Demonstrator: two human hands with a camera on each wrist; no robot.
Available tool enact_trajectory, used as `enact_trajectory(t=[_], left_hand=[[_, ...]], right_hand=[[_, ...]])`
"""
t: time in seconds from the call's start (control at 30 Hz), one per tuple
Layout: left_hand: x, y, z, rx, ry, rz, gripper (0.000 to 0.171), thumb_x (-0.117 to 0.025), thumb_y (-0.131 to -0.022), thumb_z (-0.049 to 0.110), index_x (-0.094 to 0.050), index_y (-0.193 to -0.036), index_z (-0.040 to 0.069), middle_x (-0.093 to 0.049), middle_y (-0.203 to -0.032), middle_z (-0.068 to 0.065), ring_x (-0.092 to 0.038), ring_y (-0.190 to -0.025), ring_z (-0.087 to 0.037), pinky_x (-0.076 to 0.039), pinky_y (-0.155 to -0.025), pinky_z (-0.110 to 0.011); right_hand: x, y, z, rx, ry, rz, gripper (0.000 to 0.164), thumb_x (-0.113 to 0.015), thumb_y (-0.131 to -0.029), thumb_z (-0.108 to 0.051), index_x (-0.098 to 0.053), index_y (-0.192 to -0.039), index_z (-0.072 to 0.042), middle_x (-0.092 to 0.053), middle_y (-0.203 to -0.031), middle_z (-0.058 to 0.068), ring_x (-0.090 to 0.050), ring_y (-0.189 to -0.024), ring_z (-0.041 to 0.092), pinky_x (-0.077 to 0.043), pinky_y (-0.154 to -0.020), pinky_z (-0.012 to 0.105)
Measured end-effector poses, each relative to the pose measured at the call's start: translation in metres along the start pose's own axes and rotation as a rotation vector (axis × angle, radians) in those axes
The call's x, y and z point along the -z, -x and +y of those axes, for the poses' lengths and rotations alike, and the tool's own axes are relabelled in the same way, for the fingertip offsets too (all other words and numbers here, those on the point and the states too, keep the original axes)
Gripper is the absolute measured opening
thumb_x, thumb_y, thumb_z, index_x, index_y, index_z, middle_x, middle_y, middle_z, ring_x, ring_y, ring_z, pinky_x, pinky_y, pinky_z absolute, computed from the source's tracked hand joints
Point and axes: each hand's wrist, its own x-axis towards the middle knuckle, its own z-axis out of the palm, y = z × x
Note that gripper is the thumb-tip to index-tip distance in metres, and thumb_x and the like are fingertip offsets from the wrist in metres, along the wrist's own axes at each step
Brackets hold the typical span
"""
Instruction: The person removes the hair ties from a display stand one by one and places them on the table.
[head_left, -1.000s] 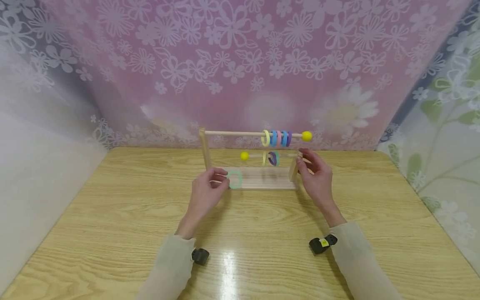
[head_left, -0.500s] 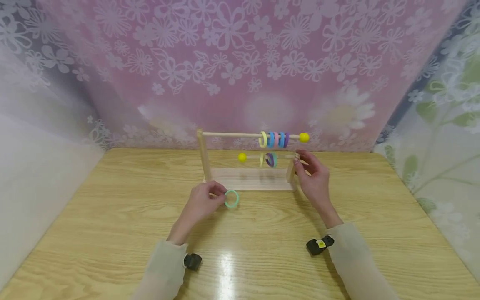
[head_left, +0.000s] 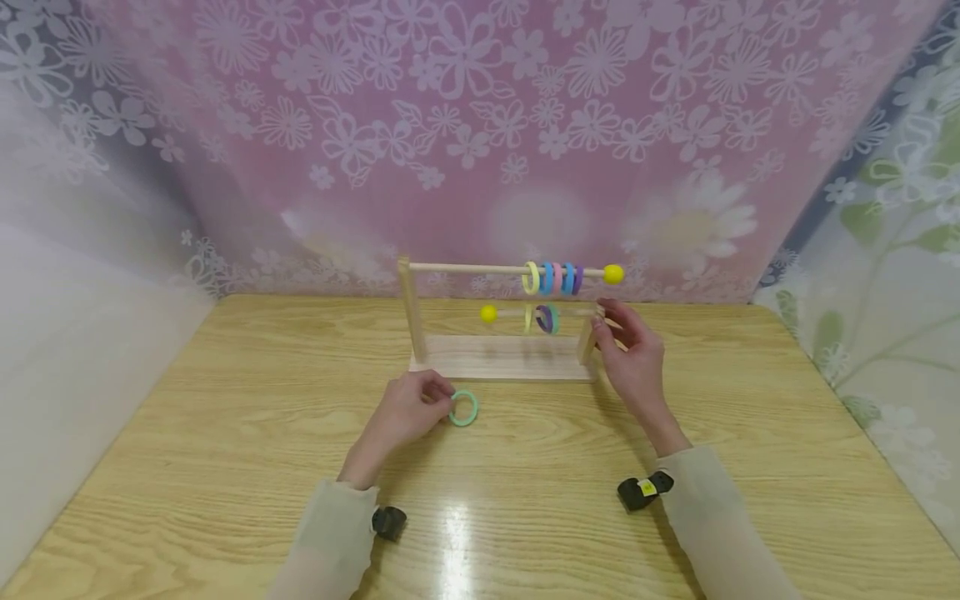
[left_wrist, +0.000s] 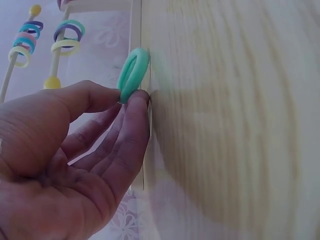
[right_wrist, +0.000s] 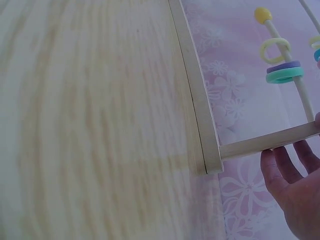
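My left hand (head_left: 411, 410) pinches a mint-green ring (head_left: 462, 408) between thumb and fingertips, low over the table in front of the wooden stand (head_left: 506, 373). In the left wrist view the ring (left_wrist: 133, 75) is tilted nearly edge-on. My right hand (head_left: 633, 354) grips the stand's short right post (head_left: 588, 337) near its top. On the upper rod hang a yellow ring (head_left: 531, 278), blue and pink rings, and a purple one. The lower rod bears a pale yellow ring (head_left: 528, 319), a purple one and a green ring (right_wrist: 284, 74).
A yellow ball caps the free end of each rod, the upper ball (head_left: 613, 274) at right and the lower ball (head_left: 489, 314) at left. A tall left post (head_left: 412, 312) carries the upper rod. A flowered curtain (head_left: 480, 167) hangs behind the wooden table (head_left: 225, 433).
My left hand has drawn the mint-green ring from before the stand's base toward me and down near the table. The right hand stays on the short post.
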Motion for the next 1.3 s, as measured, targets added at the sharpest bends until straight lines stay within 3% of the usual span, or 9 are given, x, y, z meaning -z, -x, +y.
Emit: enact_trajectory(t=[0.13, 0.33, 0.47, 0.7, 0.8, 1.07, 1.3], left_hand=[[0.0, -0.001, -0.001, -0.002, -0.005, -0.013, 0.014, -0.069, -0.092, 0.006, -0.072, -0.106, 0.002, -0.073, -0.092, -0.009, -0.071, -0.071, -0.015, -0.06, -0.064, -0.028], [0.0, -0.001, -0.001, 0.001, 0.002, -0.023, 0.013, -0.069, -0.092, 0.007, -0.073, -0.105, 0.002, -0.073, -0.091, -0.009, -0.07, -0.071, -0.015, -0.059, -0.064, -0.028], [0.0, -0.001, -0.002, 0.009, -0.003, -0.036, 0.012, -0.069, -0.094, 0.009, -0.073, -0.104, 0.005, -0.072, -0.092, -0.007, -0.069, -0.072, -0.014, -0.059, -0.064, -0.027], [0.0, -0.001, -0.004, 0.007, -0.001, -0.048, 0.012, -0.068, -0.094, 0.01, -0.073, -0.104, 0.006, -0.072, -0.094, -0.007, -0.069, -0.073, -0.014, -0.058, -0.064, -0.028], [0.0, 0.0, -0.003, 0.008, 0.008, -0.054, 0.013, -0.068, -0.095, 0.01, -0.073, -0.106, 0.005, -0.072, -0.095, -0.007, -0.069, -0.074, -0.015, -0.059, -0.065, -0.028], [0.001, 0.0, 0.001, -0.012, -0.027, -0.043, 0.015, -0.068, -0.095, 0.011, -0.073, -0.108, 0.005, -0.073, -0.098, -0.007, -0.071, -0.084, -0.017, -0.059, -0.068, -0.029], [0.003, -0.003, 0.006, -0.036, -0.076, 0.009, 0.017, -0.068, -0.095, 0.017, -0.074, -0.109, 0.009, -0.075, -0.102, -0.006, -0.072, -0.095, -0.022, -0.059, -0.079, -0.034]], right_hand=[[0.001, -0.004, 0.017, 0.004, -0.018, 0.019, 0.032, -0.063, -0.098, 0.0, -0.066, -0.13, 0.002, -0.069, -0.125, 0.023, -0.067, -0.096, 0.006, -0.056, -0.077, 0.009], [0.003, -0.005, 0.023, 0.017, -0.039, 0.018, 0.031, -0.065, -0.099, -0.004, -0.068, -0.13, -0.002, -0.07, -0.121, 0.021, -0.07, -0.095, 0.008, -0.057, -0.077, 0.011], [0.002, -0.004, 0.019, -0.005, -0.037, 0.016, 0.032, -0.064, -0.099, -0.003, -0.066, -0.131, 0.0, -0.069, -0.122, 0.023, -0.069, -0.094, 0.006, -0.057, -0.078, 0.011], [0.002, 0.0, -0.006, -0.011, -0.006, 0.004, 0.032, -0.061, -0.098, 0.004, -0.062, -0.13, 0.012, -0.066, -0.122, 0.032, -0.068, -0.095, 0.022, -0.056, -0.077, 0.01], [0.002, 0.0, -0.006, -0.007, -0.003, 0.0, 0.032, -0.061, -0.099, 0.004, -0.061, -0.13, 0.012, -0.066, -0.122, 0.032, -0.068, -0.094, 0.016, -0.056, -0.077, 0.01], [0.003, -0.005, 0.025, -0.005, -0.028, -0.01, 0.033, -0.063, -0.1, -0.005, -0.065, -0.132, 0.0, -0.068, -0.124, 0.022, -0.068, -0.094, 0.004, -0.057, -0.078, 0.011], [0.004, -0.004, 0.023, -0.011, -0.026, -0.022, 0.034, -0.063, -0.101, -0.008, -0.064, -0.134, 0.001, -0.068, -0.124, 0.022, -0.068, -0.093, 0.0, -0.059, -0.079, 0.016]])
